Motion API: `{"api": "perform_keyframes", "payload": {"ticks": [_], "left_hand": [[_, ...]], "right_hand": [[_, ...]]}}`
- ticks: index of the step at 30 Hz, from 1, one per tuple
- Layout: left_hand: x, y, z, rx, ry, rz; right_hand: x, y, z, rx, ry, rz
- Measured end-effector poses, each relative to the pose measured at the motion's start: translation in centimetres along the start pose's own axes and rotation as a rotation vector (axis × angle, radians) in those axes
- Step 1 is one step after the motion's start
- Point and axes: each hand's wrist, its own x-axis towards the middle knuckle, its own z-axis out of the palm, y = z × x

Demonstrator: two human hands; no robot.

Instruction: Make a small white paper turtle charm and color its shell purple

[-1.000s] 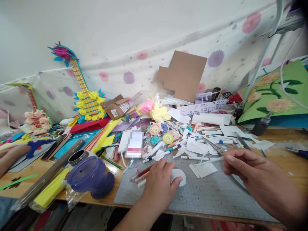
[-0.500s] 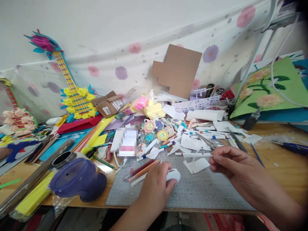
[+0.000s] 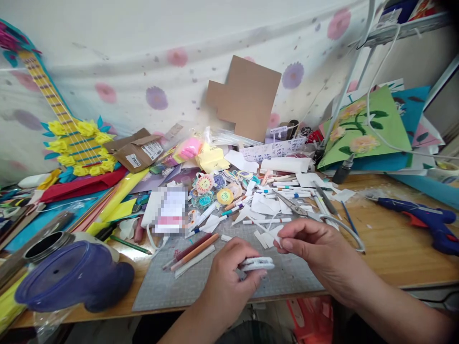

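Note:
My left hand [image 3: 233, 274] is closed around a small white rounded piece [image 3: 256, 263], seen edge-on, with two layers and a dark gap between them. Its exact kind I cannot make out. Just to the right, my right hand [image 3: 315, 255] pinches a small white scrap [image 3: 278, 237] between thumb and forefinger; the other fingers curl behind. The two hands are apart, above a grey cutting mat [image 3: 161, 282]. Beyond the right hand lie open scissors [image 3: 297, 206] and white paper cutouts [image 3: 265, 203]. Coloured markers [image 3: 197, 248] rest left of the left hand.
A purple tape dispenser [image 3: 71, 277] and an open jar [image 3: 48, 246] stand at left. A blue hot glue gun [image 3: 423, 222] lies at right. Round decorated badges [image 3: 225, 196], a phone-like device [image 3: 168, 210] and a cardboard box [image 3: 138, 150] crowd the middle. A paper guitar [image 3: 77, 141] leans on the wall.
The view has swung right, bringing the glue gun fully into sight. My right hand has come closer to my left. The white piece in my left hand has turned from its flat face to its edge.

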Motion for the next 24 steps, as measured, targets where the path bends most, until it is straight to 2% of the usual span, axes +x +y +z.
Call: {"api": "perform_keyframes", "payload": {"ticks": [7, 9, 11, 13, 15, 18, 20, 21, 23, 24], "left_hand": [[0.1, 0.3, 0.2, -0.127, 0.062, 0.065], [-0.1, 0.3, 0.3, -0.305, 0.016, -0.024], [-0.2, 0.3, 0.5, -0.566, -0.033, -0.174], [-0.1, 0.5, 1.1, -0.775, -0.024, -0.294], [0.2, 0.8, 1.7, -0.827, 0.037, -0.347], [1.0, 1.0, 2.7, -0.753, 0.122, -0.381], [1.8, 1.1, 2.9, -0.718, 0.139, -0.386], [2.3, 1.1, 2.8, -0.698, 0.133, -0.384], [3.6, 1.2, 2.1, -0.621, 0.112, -0.357], [4.3, 1.2, 1.6, -0.56, 0.101, -0.322]], "right_hand": [[-0.2, 0.1, 0.1, -0.006, -0.031, 0.059], [-0.1, 0.1, -0.2, -0.043, -0.03, 0.048], [0.1, 0.1, -0.4, -0.13, -0.041, -0.006], [0.0, 0.2, -0.3, -0.287, -0.06, -0.08], [-0.2, 0.3, 0.1, -0.454, -0.073, -0.126], [-0.7, -0.3, -0.1, -0.633, -0.081, -0.148], [-0.9, -1.6, -1.8, -0.757, -0.059, -0.17], [-1.1, -2.5, -3.3, -0.836, -0.022, -0.178], [-1.7, -4.4, -7.8, -0.994, 0.145, -0.175], [-2.1, -5.2, -10.5, -1.07, 0.282, -0.16]]}}
